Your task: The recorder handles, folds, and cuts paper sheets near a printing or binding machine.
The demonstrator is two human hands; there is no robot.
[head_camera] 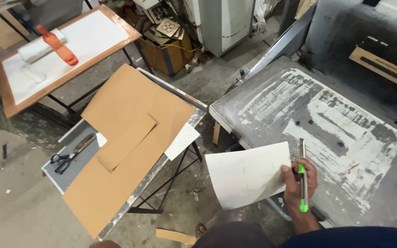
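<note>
Right hand (299, 181) pinches thin, floppy white paper sheet (246, 174) at its right edge, alongside green-handled utility knife (303, 177); left hand unseen.

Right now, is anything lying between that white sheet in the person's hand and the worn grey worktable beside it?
Nothing visible: the white paper sheet, pinched with a green-tipped knife in the right hand, already overlaps the grey table's bare edge.

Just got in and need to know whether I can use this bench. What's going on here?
A person's right hand holds a white sheet and a green-tipped cutter together at the edge of the worn grey worktable. The left hand is out of view. On a small stand to the left lie brown card sheets and scissors.
</note>
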